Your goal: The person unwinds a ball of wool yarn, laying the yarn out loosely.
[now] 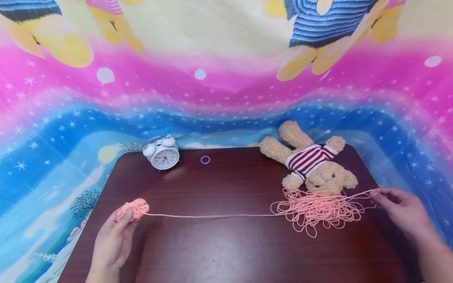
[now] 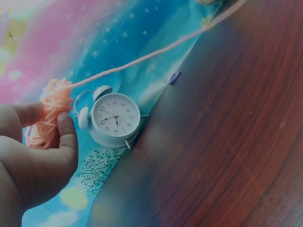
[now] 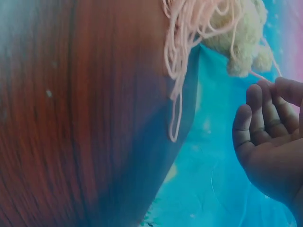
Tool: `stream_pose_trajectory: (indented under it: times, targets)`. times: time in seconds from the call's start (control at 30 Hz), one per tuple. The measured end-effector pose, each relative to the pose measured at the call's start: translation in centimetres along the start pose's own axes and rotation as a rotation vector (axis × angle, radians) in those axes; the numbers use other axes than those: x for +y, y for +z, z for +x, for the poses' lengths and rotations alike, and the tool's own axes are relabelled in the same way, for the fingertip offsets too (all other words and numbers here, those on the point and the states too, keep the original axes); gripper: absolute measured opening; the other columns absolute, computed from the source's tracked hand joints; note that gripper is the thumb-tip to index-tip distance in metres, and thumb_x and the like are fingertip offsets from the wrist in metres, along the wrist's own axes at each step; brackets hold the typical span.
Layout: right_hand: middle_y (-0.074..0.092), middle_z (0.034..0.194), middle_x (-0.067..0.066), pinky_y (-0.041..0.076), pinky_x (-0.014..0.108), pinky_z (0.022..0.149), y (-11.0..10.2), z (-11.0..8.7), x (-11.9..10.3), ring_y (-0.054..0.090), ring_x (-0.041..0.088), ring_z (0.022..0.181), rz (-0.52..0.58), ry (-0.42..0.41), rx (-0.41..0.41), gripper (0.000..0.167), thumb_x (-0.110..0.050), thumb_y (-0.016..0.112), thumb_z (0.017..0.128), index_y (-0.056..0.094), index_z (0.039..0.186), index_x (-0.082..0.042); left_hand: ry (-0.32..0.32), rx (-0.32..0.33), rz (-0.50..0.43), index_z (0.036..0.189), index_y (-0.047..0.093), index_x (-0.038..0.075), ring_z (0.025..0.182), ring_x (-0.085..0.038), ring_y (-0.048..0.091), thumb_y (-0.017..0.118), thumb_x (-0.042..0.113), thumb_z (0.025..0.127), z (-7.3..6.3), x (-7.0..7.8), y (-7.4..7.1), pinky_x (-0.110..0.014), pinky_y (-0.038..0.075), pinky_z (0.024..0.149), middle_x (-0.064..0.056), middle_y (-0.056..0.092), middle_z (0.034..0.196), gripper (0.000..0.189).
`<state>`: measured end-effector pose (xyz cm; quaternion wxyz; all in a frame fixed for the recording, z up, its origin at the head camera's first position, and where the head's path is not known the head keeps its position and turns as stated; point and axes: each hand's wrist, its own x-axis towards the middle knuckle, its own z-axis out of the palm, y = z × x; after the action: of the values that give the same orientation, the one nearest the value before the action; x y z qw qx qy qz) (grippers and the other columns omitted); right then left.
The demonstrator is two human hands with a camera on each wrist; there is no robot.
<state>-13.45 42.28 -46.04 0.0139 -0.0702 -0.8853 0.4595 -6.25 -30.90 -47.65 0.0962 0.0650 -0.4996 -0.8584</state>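
My left hand [image 1: 115, 239] grips a small wound bundle of peach yarn [image 1: 136, 207] between thumb and fingers at the table's left side. From that bundle one strand [image 1: 212, 216] runs nearly straight across to a loose, tangled heap of the same yarn [image 1: 318, 210] on the right. At the heap's right edge, my right hand [image 1: 407, 208] pinches yarn strands between thumb and forefinger, pulling out a loop. In the right wrist view its other fingers [image 3: 255, 99] are loosely bent. The left wrist view shows the bundle [image 2: 49, 113] with the strand leaving its top.
A teddy bear [image 1: 308, 161] in a striped sweater lies behind the heap, its head against the yarn. A white alarm clock [image 1: 164, 157] stands at the back left, with a purple ring [image 1: 205, 160] beside it. Patterned cloth [image 1: 226, 94] surrounds the dark wooden table [image 1: 219, 251].
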Motion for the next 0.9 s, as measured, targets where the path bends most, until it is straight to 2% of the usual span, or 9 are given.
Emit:
stream_pose_trajectory:
  times: [0.07, 0.13, 0.23, 0.33, 0.4, 0.5, 0.6, 0.8, 0.9]
  targets:
    - [0.075, 0.092, -0.018, 0.048, 0.014, 0.072, 0.6, -0.1, -0.1, 0.064, -0.008, 0.085, -0.065, -0.019, -0.012, 0.025, -0.03, 0.07, 0.101, 0.073, 0.113, -0.009, -0.007, 0.006, 0.009, 0.123, 0.065, 0.006, 0.105, -0.008, 0.068, 0.049, 0.002, 0.108, -0.1, -0.1, 0.1, -0.021, 0.055, 0.092, -0.002, 0.072, 0.115, 0.022]
    - [0.07, 0.099, -0.025, 0.048, 0.024, 0.084, 1.2, -0.2, -0.4, 0.06, -0.004, 0.097, -0.136, -0.037, -0.02, 0.031, -0.035, 0.07, 0.101, 0.072, 0.116, -0.008, -0.01, 0.008, 0.011, 0.123, 0.064, 0.006, 0.105, -0.008, 0.068, 0.049, 0.002, 0.108, -0.1, -0.2, 0.1, -0.021, 0.055, 0.092, -0.002, 0.071, 0.115, 0.021]
    - [0.066, 0.106, -0.02, 0.044, 0.034, 0.081, 2.3, -0.3, -1.1, 0.054, 0.005, 0.102, -0.234, -0.073, -0.019, 0.033, -0.039, 0.07, 0.1, 0.073, 0.116, -0.011, -0.005, -0.001, 0.014, 0.124, 0.065, 0.006, 0.104, -0.008, 0.068, 0.049, 0.002, 0.108, -0.1, -0.2, 0.2, -0.021, 0.055, 0.092, -0.002, 0.071, 0.116, 0.022]
    - [0.071, 0.101, -0.004, 0.047, 0.035, 0.067, 3.6, -0.5, -1.9, 0.059, 0.014, 0.088, -0.262, -0.117, -0.031, 0.029, -0.036, 0.071, 0.1, 0.074, 0.115, -0.011, -0.003, -0.008, 0.011, 0.124, 0.066, 0.006, 0.103, -0.008, 0.068, 0.049, 0.001, 0.108, 0.0, -0.3, 0.4, -0.021, 0.055, 0.092, -0.002, 0.072, 0.115, 0.024]
    - [0.073, 0.09, 0.004, 0.042, 0.032, 0.054, 4.4, -0.7, -2.5, 0.056, 0.012, 0.07, -0.275, -0.15, -0.037, 0.027, -0.034, 0.071, 0.1, 0.074, 0.115, -0.011, -0.005, -0.012, 0.019, 0.123, 0.066, 0.006, 0.103, -0.008, 0.068, 0.049, 0.001, 0.108, 0.0, -0.4, 0.5, -0.021, 0.055, 0.092, -0.002, 0.072, 0.114, 0.024]
    - [0.065, 0.067, 0.0, 0.037, 0.03, 0.046, 5.5, -0.8, -3.2, 0.044, 0.008, 0.05, -0.302, -0.194, -0.044, 0.024, -0.032, 0.071, 0.1, 0.074, 0.114, -0.013, -0.011, -0.028, 0.024, 0.125, 0.066, 0.006, 0.103, -0.008, 0.068, 0.048, 0.001, 0.109, 0.1, -0.6, 0.7, -0.021, 0.055, 0.092, -0.002, 0.072, 0.116, 0.025]
    - [0.061, 0.063, -0.006, 0.033, 0.028, 0.043, 6.4, -1.0, -3.9, 0.035, 0.005, 0.043, -0.335, -0.27, -0.04, 0.019, -0.029, 0.073, 0.099, 0.074, 0.112, -0.014, -0.022, -0.042, 0.017, 0.125, 0.066, 0.007, 0.105, -0.009, 0.068, 0.048, 0.002, 0.109, 0.1, -0.7, 1.0, -0.021, 0.055, 0.093, -0.002, 0.071, 0.117, 0.025]
    - [0.075, 0.089, 0.0, 0.041, 0.019, 0.05, 8.1, -1.0, -5.5, 0.054, 0.001, 0.057, -0.353, -0.491, 0.02, 0.019, -0.013, 0.08, 0.091, 0.077, 0.11, -0.015, -0.021, -0.05, -0.012, 0.124, 0.066, 0.007, 0.107, -0.01, 0.068, 0.047, 0.0, 0.108, 0.2, -1.0, 1.4, -0.022, 0.055, 0.094, -0.004, 0.071, 0.119, 0.026]
    - [0.077, 0.099, 0.006, 0.046, 0.014, 0.055, 8.7, -1.1, -6.3, 0.062, 0.0, 0.066, -0.342, -0.553, 0.033, 0.024, -0.009, 0.081, 0.088, 0.078, 0.111, -0.014, -0.015, -0.068, -0.009, 0.126, 0.066, 0.006, 0.108, -0.01, 0.068, 0.046, 0.0, 0.109, 0.3, -1.1, 1.5, -0.021, 0.054, 0.095, -0.004, 0.071, 0.122, 0.027]
